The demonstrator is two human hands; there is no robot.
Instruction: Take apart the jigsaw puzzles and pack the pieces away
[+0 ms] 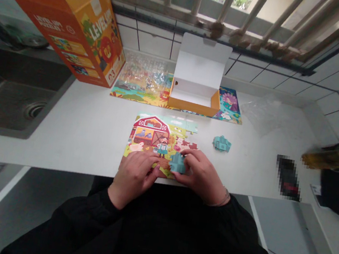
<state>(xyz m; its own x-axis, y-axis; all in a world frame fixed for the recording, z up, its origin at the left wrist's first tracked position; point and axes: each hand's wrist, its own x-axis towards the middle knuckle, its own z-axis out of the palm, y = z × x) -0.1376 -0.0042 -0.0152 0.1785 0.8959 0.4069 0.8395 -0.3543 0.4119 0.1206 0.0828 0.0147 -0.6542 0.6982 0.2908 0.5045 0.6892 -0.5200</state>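
"What's happening, lower centre of the frame?"
"The right hand (199,171) is pinching teal-backed pieces (178,163) over the farm puzzle (148,134); the left hand (136,173) is resting loosely; keeping everything flat is probably helping"

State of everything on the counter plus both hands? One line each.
Farm puzzle: flat, partly assembled, right side incomplete
Held teal pieces: bunched, plain side up
Teal pile: loose, overlapping
Right hand: gripping pieces
Left hand: over puzzle's lower edge, grip unclear
Small box: open, lid raised
Tall orange box: upright
Animal picture: flat, partly covered
Clear plastic: crumpled
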